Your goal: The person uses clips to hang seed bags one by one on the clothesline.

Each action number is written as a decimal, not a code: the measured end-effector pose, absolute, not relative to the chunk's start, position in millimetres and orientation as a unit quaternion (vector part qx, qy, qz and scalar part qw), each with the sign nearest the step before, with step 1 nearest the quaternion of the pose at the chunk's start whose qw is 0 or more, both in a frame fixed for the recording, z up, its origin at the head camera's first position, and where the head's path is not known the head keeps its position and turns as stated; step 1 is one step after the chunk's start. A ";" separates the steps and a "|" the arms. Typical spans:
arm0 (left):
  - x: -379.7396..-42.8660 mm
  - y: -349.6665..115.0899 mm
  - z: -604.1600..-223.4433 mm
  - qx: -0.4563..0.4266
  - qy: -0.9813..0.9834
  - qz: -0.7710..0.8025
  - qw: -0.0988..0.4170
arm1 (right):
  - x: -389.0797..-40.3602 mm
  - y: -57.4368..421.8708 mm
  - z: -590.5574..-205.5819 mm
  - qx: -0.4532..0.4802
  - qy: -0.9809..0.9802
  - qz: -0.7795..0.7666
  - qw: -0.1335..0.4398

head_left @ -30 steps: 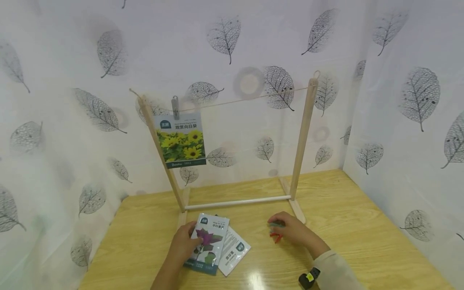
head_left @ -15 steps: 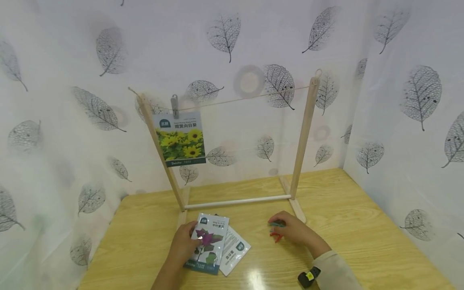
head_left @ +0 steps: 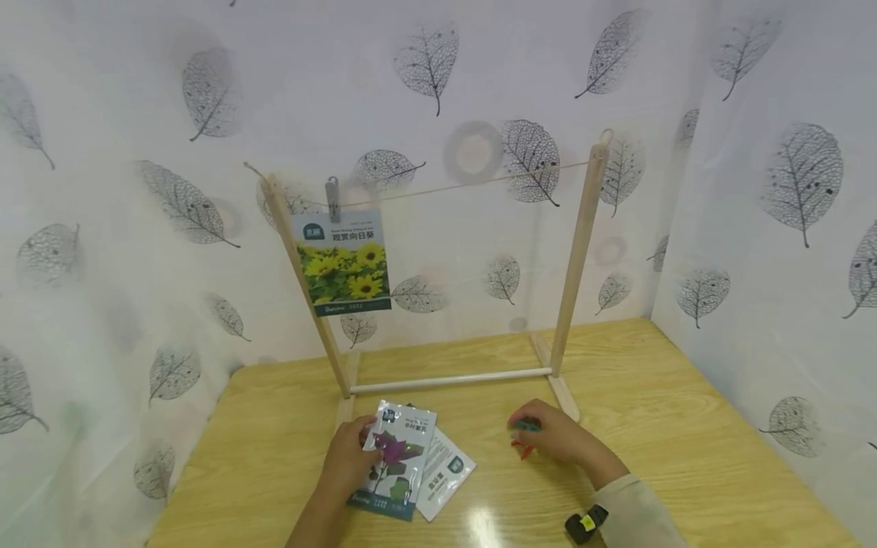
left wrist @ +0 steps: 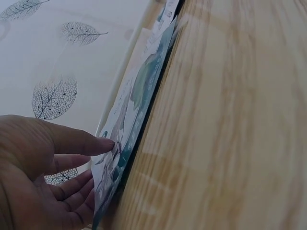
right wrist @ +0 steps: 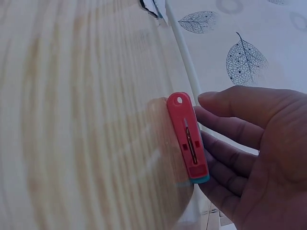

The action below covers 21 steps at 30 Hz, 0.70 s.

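Note:
My left hand (head_left: 349, 464) pinches the left edge of a seed packet (head_left: 400, 476) with a purple flower on it, thumb on its face, other fingers at the edge. This packet overlaps a white seed packet (head_left: 448, 476) on the table. My right hand (head_left: 555, 435) is loosely bent around a red clothespin (right wrist: 187, 136) and a teal clothespin (head_left: 527, 426) at the table surface. In the right wrist view the thumb stands apart from the red one, with fingers behind it. A sunflower seed packet (head_left: 349, 266) hangs from a cord (head_left: 438, 190) by a grey clothespin (head_left: 333, 202).
The cord spans two wooden posts, the left post (head_left: 308, 293) and right post (head_left: 578, 259), joined low down by a white rod (head_left: 452, 380). They stand on the wooden table (head_left: 637, 396) behind both hands. A leaf-print curtain (head_left: 452, 251) closes off the back and sides.
The right hand's fingers have shifted slightly, and more of the teal clothespin shows. The left hand and packets have stayed nearly still. The head view has moved a little.

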State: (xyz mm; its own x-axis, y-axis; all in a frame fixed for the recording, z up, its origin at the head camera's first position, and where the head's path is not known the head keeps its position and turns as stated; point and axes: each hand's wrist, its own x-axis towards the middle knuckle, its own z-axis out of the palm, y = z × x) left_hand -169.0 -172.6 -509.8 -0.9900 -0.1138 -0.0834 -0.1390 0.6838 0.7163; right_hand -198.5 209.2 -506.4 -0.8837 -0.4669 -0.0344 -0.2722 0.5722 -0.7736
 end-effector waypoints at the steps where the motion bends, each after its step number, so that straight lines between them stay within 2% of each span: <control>1: -169.0 -172.3 -509.8 -0.070 0.917 0.393 0.017 | -198.5 209.1 -506.2 -0.212 0.882 -0.405 0.113; 21: -169.2 -170.9 -509.2 -0.079 0.913 0.399 0.006 | -194.4 209.6 -501.9 -0.205 0.887 -0.398 0.115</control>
State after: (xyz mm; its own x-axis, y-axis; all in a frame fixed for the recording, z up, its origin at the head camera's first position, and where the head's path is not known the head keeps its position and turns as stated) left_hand -169.2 -170.9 -509.2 -0.9875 -0.1389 -0.0739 -0.1486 0.6690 0.7283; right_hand -194.4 209.6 -501.9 -0.8896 -0.4549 -0.0410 -0.2720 0.5997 -0.7526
